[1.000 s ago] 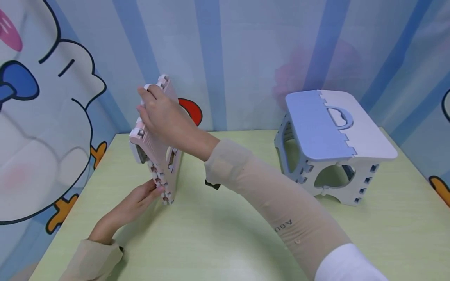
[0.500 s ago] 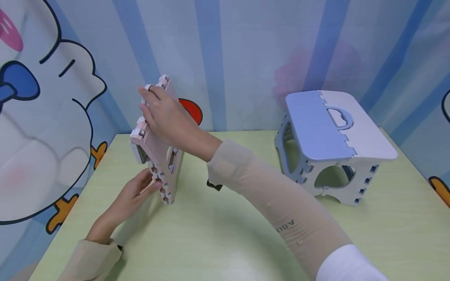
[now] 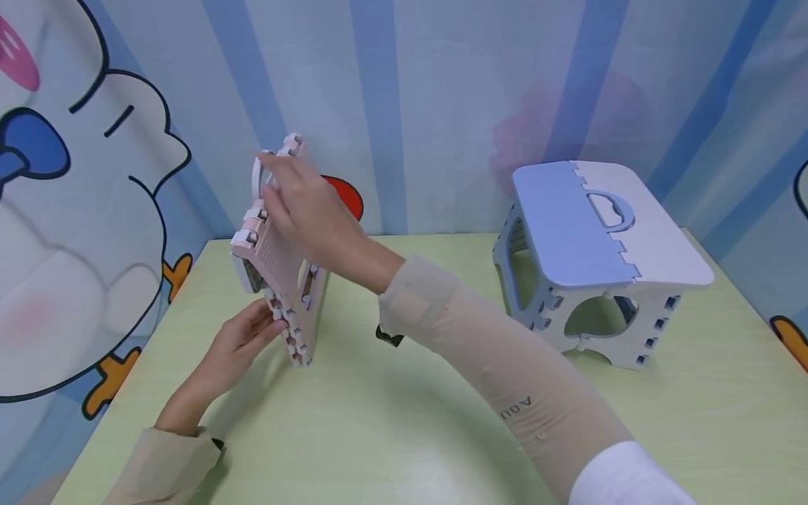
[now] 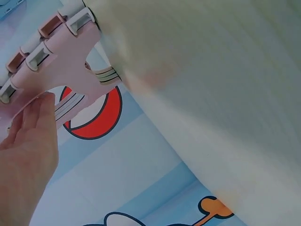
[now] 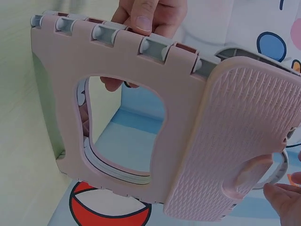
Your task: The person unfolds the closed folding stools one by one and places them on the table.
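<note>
A pink-and-white folding stool stands on edge at the table's left, its leg panel and ribbed top partly folded together. My left hand holds the near hinged edge. In the right wrist view, that hand's thumb lies on the hinges while fingertips show through the leg panel's oval opening. Higher up, my right hand pinches the white carry handle, which sticks out from the top's seam. Part of that right hand shows beside the handle at the right wrist view's edge.
An unfolded blue-and-white step stool stands upright on the right of the pale green table. Directly behind the table hangs a striped blue cartoon backdrop, which also covers the left side.
The right hand has shifted slightly right, and the white handle now shows swung out from the stool's top. My left hand has slid a little up the hinged edge.
</note>
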`<action>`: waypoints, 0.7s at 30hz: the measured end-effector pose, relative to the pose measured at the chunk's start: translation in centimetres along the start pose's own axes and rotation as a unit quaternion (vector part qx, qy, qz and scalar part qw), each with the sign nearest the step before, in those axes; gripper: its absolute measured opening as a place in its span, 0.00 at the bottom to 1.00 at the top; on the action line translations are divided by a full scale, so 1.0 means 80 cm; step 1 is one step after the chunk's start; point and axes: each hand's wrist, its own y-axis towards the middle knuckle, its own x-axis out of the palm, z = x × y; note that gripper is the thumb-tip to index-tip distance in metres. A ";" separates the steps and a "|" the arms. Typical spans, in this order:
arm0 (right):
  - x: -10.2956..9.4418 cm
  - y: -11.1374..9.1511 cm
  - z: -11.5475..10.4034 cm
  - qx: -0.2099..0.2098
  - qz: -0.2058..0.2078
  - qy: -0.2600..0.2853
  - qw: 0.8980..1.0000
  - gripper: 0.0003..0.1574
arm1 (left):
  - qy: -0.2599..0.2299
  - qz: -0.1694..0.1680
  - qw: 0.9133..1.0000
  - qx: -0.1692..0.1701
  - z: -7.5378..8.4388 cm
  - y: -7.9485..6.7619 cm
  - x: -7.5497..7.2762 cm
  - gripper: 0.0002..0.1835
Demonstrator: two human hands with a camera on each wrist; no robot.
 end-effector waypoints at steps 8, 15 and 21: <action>0.000 -0.010 0.021 0.001 0.070 0.071 0.995 0.25 | -0.009 -0.001 1.000 0.005 0.000 0.000 -0.003 0.26; 0.008 -0.024 0.040 0.035 0.098 0.140 0.985 0.21 | -0.007 0.002 1.000 -0.001 0.000 -0.002 -0.003 0.27; 0.022 -0.039 0.055 0.093 0.099 0.190 0.972 0.16 | -0.010 0.003 1.000 -0.001 0.000 -0.002 -0.005 0.26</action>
